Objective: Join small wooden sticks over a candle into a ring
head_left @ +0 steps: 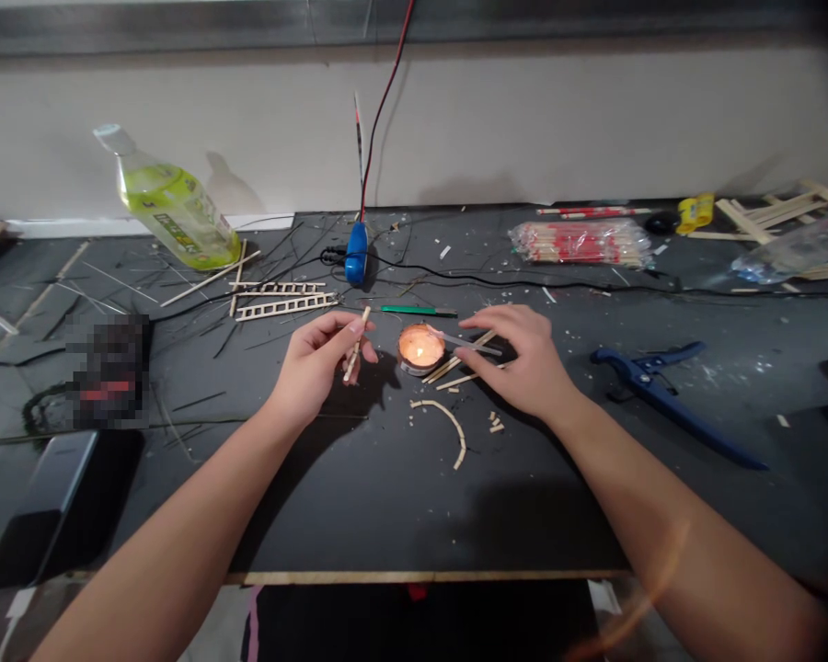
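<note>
- Left hand (314,366), centre of the frame: thumb and fingers are closing together, clamping one short wooden stick (356,346) upright-tilted just left of the flame.
- Right hand (511,357), right of centre: fingers are spreading over one thin grey rod (466,342), touching it; whether they are gripping it cannot be told. The rod's tip is reaching over the candle.
- One lit tea-light candle (420,347) is burning on the black work board (414,529), between the hands.
- Four or so loose wooden sticks (459,368) are lying just beneath the right hand.
- One curved wooden strip (448,425) and a few small wood offcuts (495,423) are lying below the candle.
- Two miniature wooden ladders (284,299) are lying left of centre, beside one green-handled craft knife (418,311).
- One pair of blue-handled cutters (669,400) is lying at right.
- One green-tinted plastic bottle (169,207) is lying at upper left, its label lettering unreadable.
- One bag of red-wrapped sticks (580,244) is resting at upper right.
- One blue device (356,254) is trailing a red wire up the wall.
</note>
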`<state>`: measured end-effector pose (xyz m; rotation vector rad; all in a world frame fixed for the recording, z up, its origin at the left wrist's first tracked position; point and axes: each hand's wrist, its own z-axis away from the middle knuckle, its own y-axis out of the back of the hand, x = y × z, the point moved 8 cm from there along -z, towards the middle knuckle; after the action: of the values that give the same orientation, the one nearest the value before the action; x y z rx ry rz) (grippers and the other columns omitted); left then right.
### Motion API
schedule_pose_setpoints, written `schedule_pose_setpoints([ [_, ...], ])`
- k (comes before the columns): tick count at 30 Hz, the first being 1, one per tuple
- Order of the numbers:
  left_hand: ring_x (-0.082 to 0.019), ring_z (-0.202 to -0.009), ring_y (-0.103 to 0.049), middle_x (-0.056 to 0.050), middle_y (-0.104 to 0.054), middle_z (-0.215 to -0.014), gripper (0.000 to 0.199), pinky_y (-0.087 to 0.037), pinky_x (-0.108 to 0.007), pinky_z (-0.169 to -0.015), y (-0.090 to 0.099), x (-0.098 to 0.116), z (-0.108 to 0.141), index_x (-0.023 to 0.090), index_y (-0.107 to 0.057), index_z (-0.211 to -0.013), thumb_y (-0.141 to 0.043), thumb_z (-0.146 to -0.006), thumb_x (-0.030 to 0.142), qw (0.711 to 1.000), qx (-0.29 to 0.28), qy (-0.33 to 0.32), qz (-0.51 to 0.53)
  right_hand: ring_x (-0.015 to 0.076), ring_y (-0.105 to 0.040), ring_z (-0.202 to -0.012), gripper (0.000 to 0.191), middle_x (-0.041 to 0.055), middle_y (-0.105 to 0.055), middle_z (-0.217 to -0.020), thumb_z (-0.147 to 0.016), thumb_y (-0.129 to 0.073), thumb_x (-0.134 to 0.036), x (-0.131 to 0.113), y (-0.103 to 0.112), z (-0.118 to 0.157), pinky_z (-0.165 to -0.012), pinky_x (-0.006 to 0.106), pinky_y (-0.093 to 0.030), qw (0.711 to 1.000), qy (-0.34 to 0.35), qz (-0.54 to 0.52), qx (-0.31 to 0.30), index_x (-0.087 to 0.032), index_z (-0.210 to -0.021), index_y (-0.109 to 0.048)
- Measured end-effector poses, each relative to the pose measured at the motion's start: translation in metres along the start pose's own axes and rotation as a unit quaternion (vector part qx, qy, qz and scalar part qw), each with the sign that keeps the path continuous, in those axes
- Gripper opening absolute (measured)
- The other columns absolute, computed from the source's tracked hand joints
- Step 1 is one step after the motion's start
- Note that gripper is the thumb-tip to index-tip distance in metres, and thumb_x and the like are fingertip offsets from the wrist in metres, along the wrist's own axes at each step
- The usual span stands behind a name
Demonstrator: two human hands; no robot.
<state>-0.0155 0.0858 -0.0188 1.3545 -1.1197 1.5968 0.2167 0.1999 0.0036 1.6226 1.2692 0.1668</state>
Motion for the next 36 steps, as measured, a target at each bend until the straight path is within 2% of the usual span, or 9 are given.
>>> schedule_pose_setpoints([
  [3, -0.008, -0.046, -0.05, -0.003, -0.072, -0.07, 0.025, -0.04, -0.021, -0.044, 0.0, 0.0, 0.0, 0.017, -0.073, -0.097, -0.072, -0.094, 0.042, 1.0, 0.002, 0.0, -0.006, 0.0275, -0.068, -0.106, 0.017, 0.0077, -0.075, -0.109, -0.092, -0.074, -0.039, -0.024, 0.019, 0.004, -0.1, 0.047, -0.047, 0.999, 0.034, 0.001, 0.041, -0.026, -0.103, -0.071],
  [8, -0.009, -0.046, -0.051, -0.003, -0.073, -0.071, 0.026, -0.043, -0.021, -0.044, 0.0, 0.001, 0.002, 0.016, -0.072, -0.097, -0.073, -0.094, 0.042, 1.0, 0.004, -0.011, -0.015, 0.0223, -0.071, -0.085, 0.018, 0.0028, -0.078, -0.091, -0.099, -0.066, -0.04, -0.059, -0.015, 0.027, -0.079, 0.039, -0.052, 0.973, 0.114, 0.012, -0.201, -0.026, -0.103, -0.075],
  [10, -0.009, -0.046, -0.052, -0.004, -0.074, -0.072, 0.026, -0.044, -0.021, -0.044, -0.002, 0.001, 0.002, 0.016, -0.071, -0.097, -0.073, -0.094, 0.042, 1.0, 0.001, -0.019, -0.02, 0.0229, -0.072, -0.085, 0.02, 0.0028, -0.078, -0.091, -0.101, -0.062, -0.038, -0.06, -0.027, 0.036, -0.077, 0.039, -0.051, 0.96, 0.123, 0.055, -0.245, -0.025, -0.102, -0.076],
  [17, -0.009, -0.045, -0.052, -0.004, -0.075, -0.073, 0.023, -0.045, -0.022, -0.044, -0.01, 0.006, 0.008, 0.016, -0.071, -0.098, -0.071, -0.097, 0.039, 0.999, -0.011, -0.035, -0.03, 0.0204, -0.069, -0.08, 0.019, 0.001, -0.075, -0.084, -0.1, -0.059, -0.028, -0.053, -0.036, 0.036, -0.072, 0.037, -0.049, 0.964, 0.063, 0.038, -0.255, -0.025, -0.092, -0.076],
  [20, -0.009, -0.045, -0.053, -0.005, -0.075, -0.074, 0.023, -0.045, -0.022, -0.043, -0.013, 0.007, 0.012, 0.016, -0.071, -0.099, -0.07, -0.097, 0.039, 0.999, -0.018, -0.035, -0.032, 0.0177, -0.065, -0.076, 0.009, 0.0001, -0.071, -0.081, -0.096, -0.067, -0.029, -0.048, -0.021, 0.028, -0.07, 0.034, -0.05, 0.97, 0.006, -0.065, -0.233, -0.027, -0.092, -0.075],
  [23, -0.009, -0.046, -0.054, -0.005, -0.075, -0.074, 0.024, -0.045, -0.022, -0.044, -0.017, 0.007, 0.016, 0.016, -0.07, -0.099, -0.071, -0.097, 0.039, 0.999, -0.024, -0.03, -0.036, 0.0177, -0.065, -0.081, 0.007, 0.0021, -0.074, -0.092, -0.095, -0.071, -0.033, -0.041, 0.002, 0.018, -0.073, 0.033, -0.052, 0.973, -0.049, -0.161, -0.159, -0.027, -0.093, -0.075],
  [27, -0.007, -0.048, -0.053, -0.004, -0.075, -0.075, 0.023, -0.045, -0.02, -0.046, -0.026, 0.005, 0.024, 0.016, -0.072, -0.1, -0.07, -0.098, 0.039, 0.997, -0.041, -0.03, -0.061, 0.0161, -0.065, -0.072, 0.01, 0.0014, -0.075, -0.087, -0.09, -0.078, -0.036, -0.028, 0.013, 0.018, -0.066, 0.032, -0.053, 0.954, -0.145, -0.25, -0.079, -0.027, -0.091, -0.076],
  [31, -0.008, -0.056, -0.06, -0.004, -0.075, -0.076, 0.018, -0.047, -0.019, -0.051, -0.037, 0.01, 0.032, 0.016, -0.073, -0.099, -0.07, -0.098, 0.034, 0.987, -0.064, -0.077, -0.125, 0.0138, -0.06, -0.064, 0.012, 0.0017, -0.073, -0.078, -0.086, -0.081, -0.035, -0.026, 0.015, 0.021, -0.055, 0.029, -0.047, 0.942, -0.185, -0.279, -0.017, -0.024, -0.085, -0.076],
  [36, -0.007, -0.057, -0.061, -0.002, -0.075, -0.074, 0.014, -0.048, -0.017, -0.052, -0.042, 0.016, 0.035, 0.015, -0.074, -0.097, -0.071, -0.097, 0.029, 0.979, -0.072, -0.109, -0.159, 0.0086, -0.048, -0.055, 0.009, 0.0002, -0.069, -0.071, -0.086, -0.08, -0.029, -0.032, 0.013, 0.023, -0.049, 0.026, -0.038, 0.944, -0.186, -0.271, 0.0, -0.022, -0.083, -0.076],
])
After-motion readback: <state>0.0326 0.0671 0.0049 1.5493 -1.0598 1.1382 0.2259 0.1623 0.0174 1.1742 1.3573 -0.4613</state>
